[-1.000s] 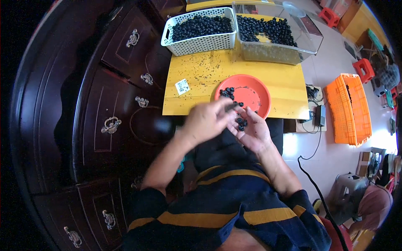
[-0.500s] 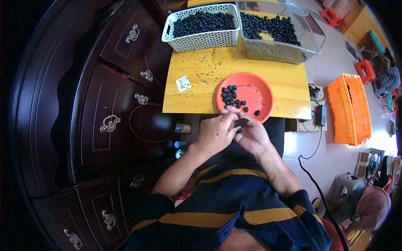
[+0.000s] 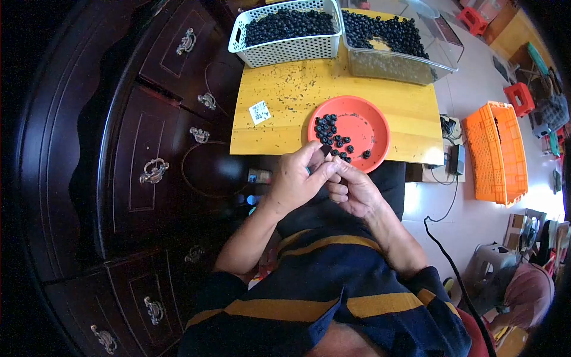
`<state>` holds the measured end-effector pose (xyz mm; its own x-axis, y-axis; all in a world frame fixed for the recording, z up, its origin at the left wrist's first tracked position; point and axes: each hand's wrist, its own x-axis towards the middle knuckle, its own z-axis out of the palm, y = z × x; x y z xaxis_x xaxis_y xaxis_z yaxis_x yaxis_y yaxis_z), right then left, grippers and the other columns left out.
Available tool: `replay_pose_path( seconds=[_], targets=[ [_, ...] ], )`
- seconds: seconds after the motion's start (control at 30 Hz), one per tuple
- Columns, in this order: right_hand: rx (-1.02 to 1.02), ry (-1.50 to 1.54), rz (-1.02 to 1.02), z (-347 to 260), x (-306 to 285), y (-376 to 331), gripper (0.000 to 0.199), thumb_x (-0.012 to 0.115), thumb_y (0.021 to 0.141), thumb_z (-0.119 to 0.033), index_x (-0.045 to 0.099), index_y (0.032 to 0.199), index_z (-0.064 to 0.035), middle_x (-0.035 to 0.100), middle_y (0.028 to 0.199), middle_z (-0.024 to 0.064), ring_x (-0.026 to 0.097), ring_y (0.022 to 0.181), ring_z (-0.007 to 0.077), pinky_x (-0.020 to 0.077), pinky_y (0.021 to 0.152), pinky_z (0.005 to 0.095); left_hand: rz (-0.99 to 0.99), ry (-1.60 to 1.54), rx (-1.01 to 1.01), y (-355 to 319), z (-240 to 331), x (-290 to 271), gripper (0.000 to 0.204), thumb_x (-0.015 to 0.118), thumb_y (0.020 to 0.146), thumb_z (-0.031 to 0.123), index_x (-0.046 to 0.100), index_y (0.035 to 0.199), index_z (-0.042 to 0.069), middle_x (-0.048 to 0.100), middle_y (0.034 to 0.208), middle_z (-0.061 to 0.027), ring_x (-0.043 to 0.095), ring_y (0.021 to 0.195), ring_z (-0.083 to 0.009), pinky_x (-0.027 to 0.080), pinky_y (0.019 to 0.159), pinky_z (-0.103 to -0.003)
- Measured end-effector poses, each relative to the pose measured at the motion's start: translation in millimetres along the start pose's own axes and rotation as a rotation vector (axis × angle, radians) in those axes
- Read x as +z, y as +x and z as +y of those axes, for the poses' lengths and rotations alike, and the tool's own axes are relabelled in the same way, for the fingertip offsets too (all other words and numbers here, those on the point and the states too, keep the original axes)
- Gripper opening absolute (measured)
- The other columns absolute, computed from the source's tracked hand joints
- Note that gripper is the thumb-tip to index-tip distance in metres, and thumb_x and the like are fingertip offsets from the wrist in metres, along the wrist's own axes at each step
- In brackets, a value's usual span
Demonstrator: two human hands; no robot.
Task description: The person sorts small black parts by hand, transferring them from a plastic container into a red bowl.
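Two hands are brought together just off the near edge of the bench (image 3: 410, 128), in front of a red bowl (image 3: 364, 127). A dark flat tool (image 3: 325, 151) seems to be pinched at the thumb and index finger of the left hand (image 3: 297, 181), that grip being nearly closed. The fingers of the right hand (image 3: 360, 194) are curled in, its fingertips set against the left thumb; whether anything is caught in that grip cannot be told. Round black pieces (image 3: 326, 126) are gathered along the left side of the bowl, and a lone one is left toward its right near rim.

A second ago the right palm was laid open with several pieces on it; now it is turned inward, the fingers are folded and none can be seen there. The tool, held across the right hand half a second ago, is now directed toward the bowl. The handling appears to have been narrowed to the fingertips.

The inside of the right hand and most of the tool are hidden by fingers, and part of the bowl's near rim is covered. At the bench's far left corner, the white basket (image 3: 291, 53) is partly cut off by the upper border; at the far right corner, the back of the clear bin (image 3: 389, 64) is hard to make out.
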<state>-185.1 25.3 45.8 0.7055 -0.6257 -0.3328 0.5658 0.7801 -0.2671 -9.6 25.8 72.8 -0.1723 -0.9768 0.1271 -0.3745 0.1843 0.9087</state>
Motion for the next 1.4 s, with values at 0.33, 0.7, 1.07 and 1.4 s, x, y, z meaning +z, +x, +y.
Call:
replay_pose_path(
  seconds=[0.33, 0.7, 1.07, 1.4],
  targets=[
    [-0.004, 0.189, -0.059, 6, -8, 4, 0.029, 0.056, 0.104, -0.036, 0.058, 0.114, -0.0087, 0.045, 0.072, -0.0049, 0.038, 0.056, 0.0041, 0.0295, 0.044, 0.0182, -0.027, -0.197, 0.021, 2, 3, -12, 0.016, 0.066, 0.093, 0.012, 0.066, 0.107, 0.004, 0.068, 0.076, -0.0020, 0.063, 0.069, -0.0080, 0.050, 0.067, -0.026],
    [-0.027, 0.111, 0.013, 5, -4, 0, 0.020, 0.059, 0.102, -0.031, 0.056, 0.105, -0.0121, 0.047, 0.071, -0.0063, 0.038, 0.052, 0.0023, 0.0284, 0.043, 0.0163, -0.042, 0.442, 0.214, -2, 12, -10, 0.041, 0.074, 0.087, 0.045, 0.059, 0.095, 0.008, 0.069, 0.077, -0.0061, 0.070, 0.068, -0.0266, 0.053, 0.058, -0.039],
    [-0.107, -0.046, 0.030, 6, -3, -2, 0.013, 0.056, 0.103, -0.030, 0.055, 0.106, -0.0171, 0.044, 0.072, -0.0081, 0.032, 0.052, 0.0014, 0.0243, 0.044, 0.0157, -0.018, 0.543, 0.301, -2, 16, -13, 0.042, 0.070, 0.089, 0.048, 0.057, 0.090, 0.008, 0.068, 0.078, -0.0080, 0.070, 0.069, -0.0298, 0.052, 0.056, -0.042],
    [-0.181, -0.135, 0.115, 13, 9, 1, 0.015, 0.056, 0.104, -0.031, 0.054, 0.100, -0.0165, 0.043, 0.072, -0.0076, 0.032, 0.053, 0.0013, 0.0237, 0.046, 0.0173, -0.030, 0.636, 0.346, -6, 5, -15, 0.041, 0.068, 0.090, 0.048, 0.058, 0.086, 0.009, 0.067, 0.071, -0.0074, 0.069, 0.062, -0.0296, 0.052, 0.054, -0.041]
  ],
)
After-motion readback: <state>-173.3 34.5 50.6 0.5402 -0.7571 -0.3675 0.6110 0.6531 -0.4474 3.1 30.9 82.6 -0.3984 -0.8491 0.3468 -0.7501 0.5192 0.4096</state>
